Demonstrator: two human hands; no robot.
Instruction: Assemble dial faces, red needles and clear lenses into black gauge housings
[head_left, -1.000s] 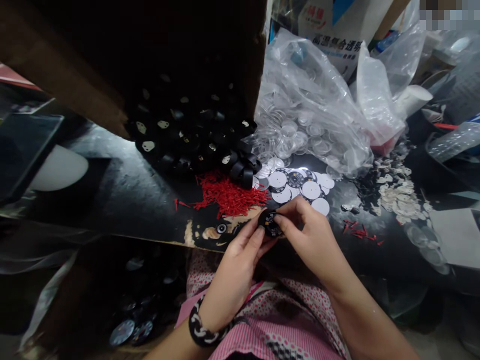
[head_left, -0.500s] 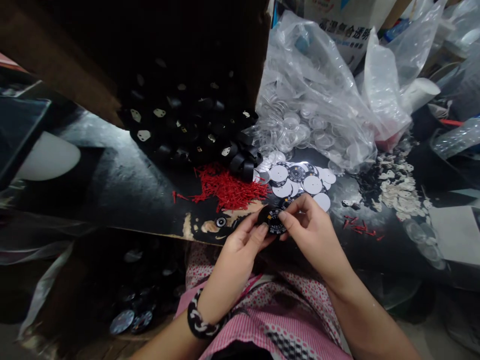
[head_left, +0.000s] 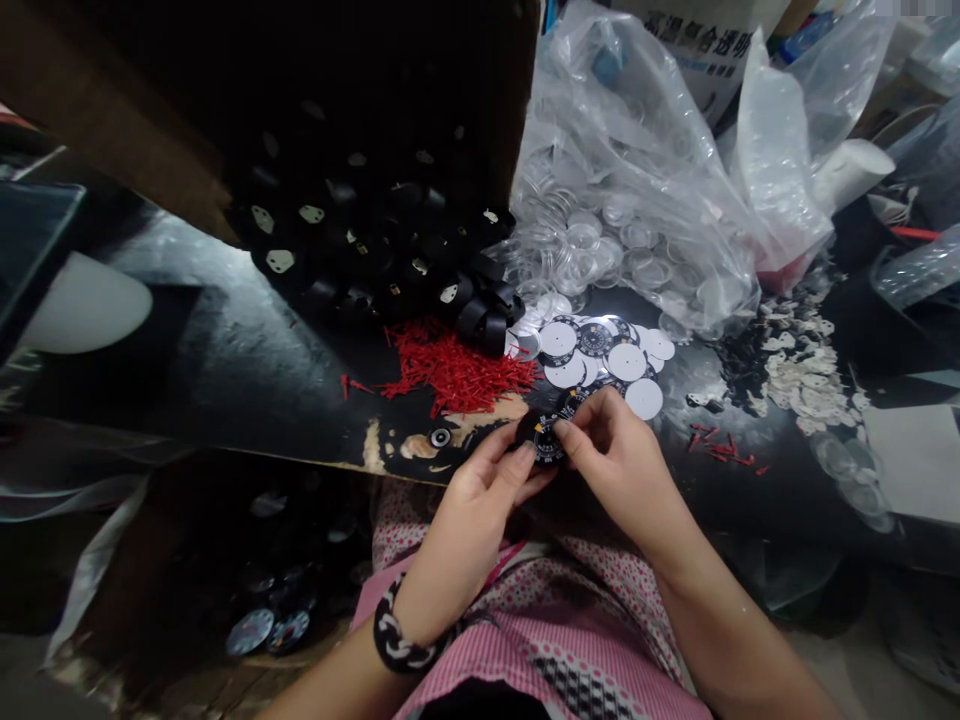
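My left hand (head_left: 486, 492) is closed around a round black case with a black numbered dial (head_left: 547, 448) in it. White digits and a yellow mark show on the dial's face. My right hand (head_left: 621, 468) pinches at the dial's upper right edge with thumb and fingertips; whether something small sits between them is hidden. Just beyond my fingers lies a pile of dial discs (head_left: 626, 362), some white side up, others black and numbered. To the left of it, a heap of small red plastic pointers (head_left: 469, 375) borders several black cases (head_left: 480, 318).
A large cardboard box (head_left: 176, 170) tipped on its side spills black cases onto the dark table (head_left: 247, 400). Clear round covers (head_left: 585, 240) fill a plastic bag behind the dials. Pale metal parts (head_left: 799, 370) and a few red pointers (head_left: 721, 447) lie right. Finished-looking dials (head_left: 251, 632) sit below left.
The dial tilts slightly differently in my hands, and my right fingertips have shifted a little over its edge. The view has moved slightly.
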